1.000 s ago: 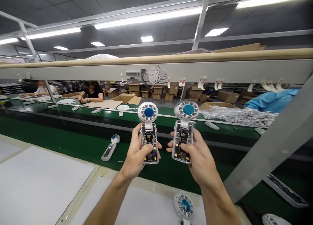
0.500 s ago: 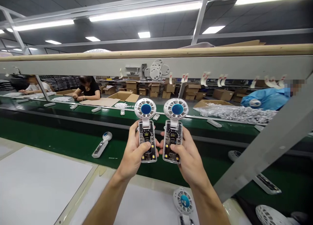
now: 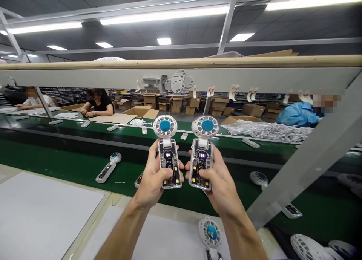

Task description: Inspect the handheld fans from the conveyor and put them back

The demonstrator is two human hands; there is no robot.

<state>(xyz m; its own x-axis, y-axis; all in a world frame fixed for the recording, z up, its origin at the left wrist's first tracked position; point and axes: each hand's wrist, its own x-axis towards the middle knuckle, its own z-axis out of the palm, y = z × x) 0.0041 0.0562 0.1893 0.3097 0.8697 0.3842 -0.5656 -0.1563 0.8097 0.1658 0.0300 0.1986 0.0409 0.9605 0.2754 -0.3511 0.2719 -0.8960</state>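
I hold two small handheld fans upright, side by side above the belt. My left hand (image 3: pixel 152 179) is closed around the clear handle of the left fan (image 3: pixel 169 158), thumb pressed on its front. The right fan (image 3: pixel 201 158) is gripped the same way by my right hand (image 3: pixel 222 181). Both have white round heads with blue centres, and dark circuit boards show through the handles. Small displays on both boards glow with white digits. Below my hands, another fan (image 3: pixel 209 233) lies on the white work surface (image 3: pixel 169 230), its lower part cut off by the frame.
A green conveyor belt (image 3: pixel 65 158) runs across, carrying a fan (image 3: pixel 106 171) at left and another (image 3: pixel 258 178) partly behind a slanted metal post (image 3: pixel 305 150). More fans (image 3: pixel 308 248) lie at bottom right. Beyond the belt, several people sit near boxes and white parts (image 3: pixel 271 130).
The displays have turned from dim yellowish to bright white digits. Fans on the belt have shifted left, and another now shows partly behind my left hand. Both hands keep their grip.
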